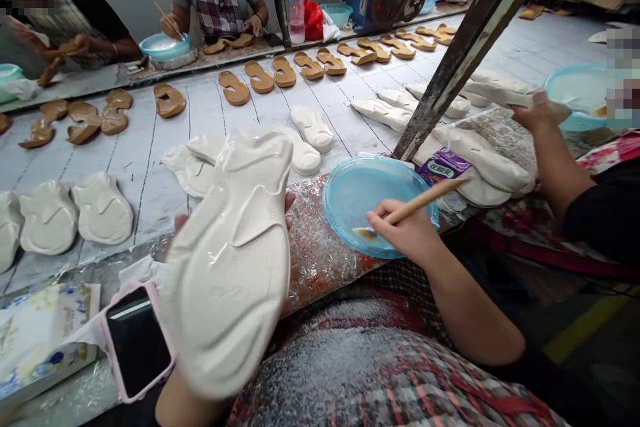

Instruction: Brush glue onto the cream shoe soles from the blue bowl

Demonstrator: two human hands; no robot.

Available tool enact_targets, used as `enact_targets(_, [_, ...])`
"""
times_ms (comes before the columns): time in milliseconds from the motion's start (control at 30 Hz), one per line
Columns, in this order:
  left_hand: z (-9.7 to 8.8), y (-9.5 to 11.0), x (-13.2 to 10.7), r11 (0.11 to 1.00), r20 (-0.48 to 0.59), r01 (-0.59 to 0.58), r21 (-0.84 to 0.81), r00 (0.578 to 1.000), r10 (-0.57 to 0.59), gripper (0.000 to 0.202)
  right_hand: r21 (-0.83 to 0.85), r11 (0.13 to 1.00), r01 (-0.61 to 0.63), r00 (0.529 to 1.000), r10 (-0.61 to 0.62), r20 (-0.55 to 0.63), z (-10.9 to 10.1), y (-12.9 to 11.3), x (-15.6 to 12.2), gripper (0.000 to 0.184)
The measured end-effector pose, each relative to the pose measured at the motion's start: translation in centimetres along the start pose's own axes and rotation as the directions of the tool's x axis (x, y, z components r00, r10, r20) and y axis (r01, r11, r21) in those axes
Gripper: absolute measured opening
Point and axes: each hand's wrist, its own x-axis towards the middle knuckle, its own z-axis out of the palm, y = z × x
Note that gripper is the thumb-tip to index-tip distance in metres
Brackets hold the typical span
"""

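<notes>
My left hand (pixel 290 210) grips a white moulded shoe sole (pixel 230 267) from behind, its fingertips showing at the edges. The sole is tilted up toward me, and its face looks wet and shiny in places. In my right hand (pixel 407 230) is a brush (pixel 423 202) with a wooden handle, pinched near its bristles. The bristles hang over a light-blue bowl (pixel 333 203) of cloudy whitish liquid; I cannot tell whether they touch it. More white soles (pixel 103 207) lie on the white belt to the left and beyond the raised one.
A phone in a pink case (pixel 140 340) and a tissue pack (pixel 45 340) lie at left. A slanted metal post (pixel 465 33) rises behind the bowl. Brown soles (pixel 233 87) line the belt (pixel 200 107). Co-workers sit across and at right, one holding a white sole beside another blue bowl (pixel 575 97).
</notes>
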Motion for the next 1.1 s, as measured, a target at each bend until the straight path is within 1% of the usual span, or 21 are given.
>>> enact_targets(67, [-0.1,-0.2,0.4,0.995,0.037,0.046,-0.091,0.998,-0.043,0.092,-0.022,1.000,-0.006,1.000,0.007,0.024,0.4,0.0,0.0,0.033])
enact_targets(100, [-0.3,-0.3,0.6,0.991,0.049,0.068,-0.113,0.997,-0.063,0.095,-0.022,1.000,-0.005,1.000,0.005,0.015,0.4,-0.1,-0.1,0.034])
enact_targets(133, [-0.3,-0.5,0.8,0.988,0.043,0.095,-0.125,0.995,-0.090,0.096,-0.012,1.000,0.001,1.000,-0.001,-0.003,0.4,-0.4,-0.3,0.035])
enact_targets(200, [0.0,-0.9,1.3,0.989,-0.035,0.111,-0.100,0.993,-0.115,0.095,0.032,0.999,0.030,0.999,-0.028,-0.039,-0.1,-1.2,-1.1,0.038])
enact_targets(267, [1.1,-1.5,1.6,0.997,-0.144,0.033,-0.077,0.989,-0.044,0.090,0.102,0.991,0.087,0.996,-0.084,-0.039,-0.9,-2.5,-2.1,0.038])
enact_targets(300, [1.9,-1.8,1.6,0.997,-0.189,-0.027,-0.074,0.982,0.012,0.086,0.145,0.977,0.159,0.987,-0.154,-0.046,-1.3,-3.3,-2.6,0.035])
enact_targets(333, [2.8,-2.2,1.7,0.995,-0.215,-0.070,-0.073,0.975,0.053,0.082,0.188,0.947,0.259,0.966,-0.251,-0.068,-1.7,-4.2,-3.0,0.029])
enact_targets(367, [3.7,-2.5,1.7,0.993,-0.225,-0.098,-0.071,0.971,0.080,0.080,0.221,0.898,0.380,0.925,-0.364,-0.113,-2.1,-5.2,-3.5,0.022])
enact_targets(400, [4.7,-2.8,1.6,0.991,-0.221,-0.111,-0.069,0.971,0.093,0.079,0.221,0.829,0.515,0.857,-0.492,-0.150,-2.5,-6.2,-3.8,0.014])
enact_targets(467, [6.3,-3.2,1.4,0.990,-0.182,-0.124,-0.066,0.977,0.110,0.079,0.101,0.656,0.748,0.663,-0.731,-0.162,-2.8,-8.1,-4.3,0.007])
enact_targets(500, [6.9,-3.3,1.2,0.989,-0.151,-0.129,-0.072,0.982,0.117,0.077,0.003,0.576,0.817,0.572,-0.810,-0.130,-2.9,-8.9,-4.4,0.007])
enact_targets(533, [7.4,-3.4,1.0,0.988,-0.120,-0.132,-0.077,0.985,0.122,0.075,-0.092,0.501,0.861,0.494,-0.865,-0.088,-2.8,-9.6,-4.5,0.007])
enact_targets(567, [7.7,-3.3,0.8,0.987,-0.092,-0.137,-0.080,0.987,0.130,0.073,-0.165,0.438,0.884,0.436,-0.899,-0.049,-2.8,-10.0,-4.4,0.006])
enact_targets(600, [8.0,-3.2,0.6,0.987,-0.063,-0.139,-0.081,0.989,0.134,0.071,-0.203,0.402,0.893,0.404,-0.914,-0.032,-2.7,-10.3,-4.3,0.005])
enact_targets(667, [8.2,-2.9,0.2,0.988,-0.015,-0.138,-0.068,0.990,0.137,0.070,-0.173,0.392,0.903,0.391,-0.919,-0.041,-2.6,-10.5,-3.9,0.003])
enact_targets(733, [8.1,-2.4,-0.1,0.989,0.035,-0.134,-0.061,0.990,0.136,0.072,-0.086,0.407,0.909,0.405,-0.913,-0.043,-2.9,-10.5,-3.6,0.003])
enact_targets(767, [8.0,-2.2,-0.2,0.991,0.072,-0.115,-0.065,0.990,0.120,0.073,-0.047,0.422,0.905,0.421,-0.906,-0.036,-3.2,-10.5,-3.5,0.003])
enact_targets(833, [7.5,-1.7,-0.4,0.997,0.166,-0.032,-0.063,0.985,0.042,0.079,0.008,0.453,0.891,0.453,-0.891,0.008,-4.0,-10.5,-3.5,0.003])
enact_targets(900, [7.0,-1.3,-0.5,0.996,0.248,0.068,-0.050,0.967,-0.054,0.086,0.033,0.476,0.879,0.473,-0.879,0.068,-4.7,-10.7,-3.6,0.006])
enact_targets(967, [6.6,-1.1,-0.5,0.992,0.283,0.117,-0.043,0.954,-0.100,0.091,0.048,0.485,0.873,0.480,-0.873,0.091,-5.2,-11.0,-3.7,0.008])
enact_targets(1100, [6.6,-1.0,-0.2,0.988,0.309,0.137,-0.074,0.945,-0.108,0.088,0.096,0.528,0.844,0.519,-0.848,0.106,-5.5,-11.3,-4.1,0.008])
